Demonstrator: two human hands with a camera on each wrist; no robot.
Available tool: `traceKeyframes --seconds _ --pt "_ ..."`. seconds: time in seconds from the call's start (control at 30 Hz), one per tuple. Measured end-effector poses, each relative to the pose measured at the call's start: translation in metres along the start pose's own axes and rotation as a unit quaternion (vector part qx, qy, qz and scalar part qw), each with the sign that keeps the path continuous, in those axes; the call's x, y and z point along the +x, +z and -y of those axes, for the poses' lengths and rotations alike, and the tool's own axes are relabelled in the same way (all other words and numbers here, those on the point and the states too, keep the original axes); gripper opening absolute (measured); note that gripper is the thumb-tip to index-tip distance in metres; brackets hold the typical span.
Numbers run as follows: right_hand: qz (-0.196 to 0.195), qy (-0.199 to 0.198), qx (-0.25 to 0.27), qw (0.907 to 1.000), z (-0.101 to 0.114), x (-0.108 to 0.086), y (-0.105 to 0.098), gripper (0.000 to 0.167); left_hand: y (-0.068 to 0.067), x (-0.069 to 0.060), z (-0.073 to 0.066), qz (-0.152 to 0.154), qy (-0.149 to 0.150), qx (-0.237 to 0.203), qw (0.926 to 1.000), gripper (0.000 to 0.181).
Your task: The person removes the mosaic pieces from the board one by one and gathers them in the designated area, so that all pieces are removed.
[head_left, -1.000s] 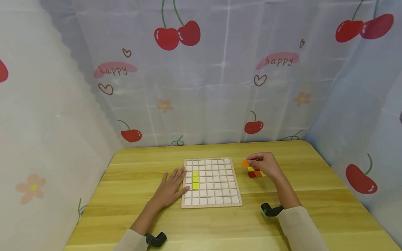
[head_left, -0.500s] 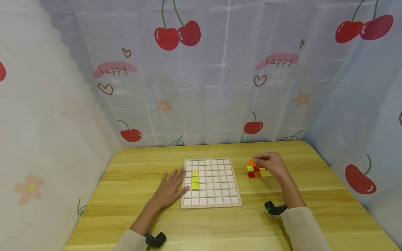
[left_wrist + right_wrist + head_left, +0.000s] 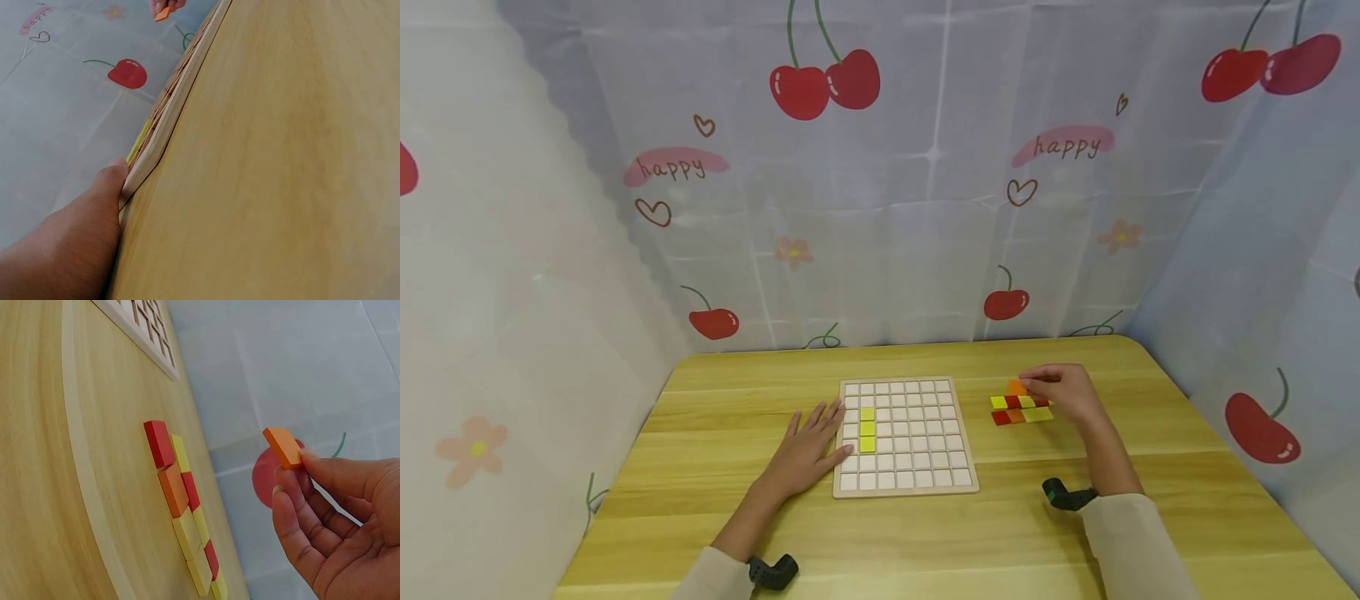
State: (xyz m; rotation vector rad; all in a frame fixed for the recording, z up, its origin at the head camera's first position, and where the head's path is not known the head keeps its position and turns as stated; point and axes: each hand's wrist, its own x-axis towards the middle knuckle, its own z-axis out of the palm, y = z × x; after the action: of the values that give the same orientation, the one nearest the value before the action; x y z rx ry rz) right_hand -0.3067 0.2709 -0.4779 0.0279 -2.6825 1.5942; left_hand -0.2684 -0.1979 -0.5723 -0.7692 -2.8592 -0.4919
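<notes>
Between thumb and fingertips, my right hand (image 3: 1063,390) pinches an orange square tile (image 3: 285,447), held up off the table. Below it on the table lie two rows of loose tiles; the nearer row has a red tile (image 3: 159,444), an orange tile (image 3: 173,490) and pale yellow ones. The farther row alternates yellow and red. My left hand (image 3: 803,457) lies flat with fingers spread at the left edge of a wooden grid board (image 3: 925,493), its thumb touching the board. A short column of yellow tiles (image 3: 867,429) sits in the board's second column.
The wooden table (image 3: 910,550) runs up to a curtain (image 3: 880,217) printed with cherries at the back and sides. Dark wrist cameras, such as the right one (image 3: 1067,496), stick out from both wrists.
My right hand has moved to the right with the orange tile, along the loose tile rows, uncovering more of them. The left hand and the board have stayed in place.
</notes>
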Motion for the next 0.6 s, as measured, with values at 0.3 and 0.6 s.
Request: traceKeyframes --seconds 0.3,0.6 --pt "-0.006 0.004 0.008 0.9999 -0.007 0.0 -0.008 0.03 0.003 -0.001 0.001 -0.015 0.008 -0.013 0.9998 0.077" --pt "-0.006 0.01 0.009 0.9999 -0.013 -0.001 -0.014 0.033 0.003 0.0 0.002 -0.004 0.003 -0.006 1.0 0.077"
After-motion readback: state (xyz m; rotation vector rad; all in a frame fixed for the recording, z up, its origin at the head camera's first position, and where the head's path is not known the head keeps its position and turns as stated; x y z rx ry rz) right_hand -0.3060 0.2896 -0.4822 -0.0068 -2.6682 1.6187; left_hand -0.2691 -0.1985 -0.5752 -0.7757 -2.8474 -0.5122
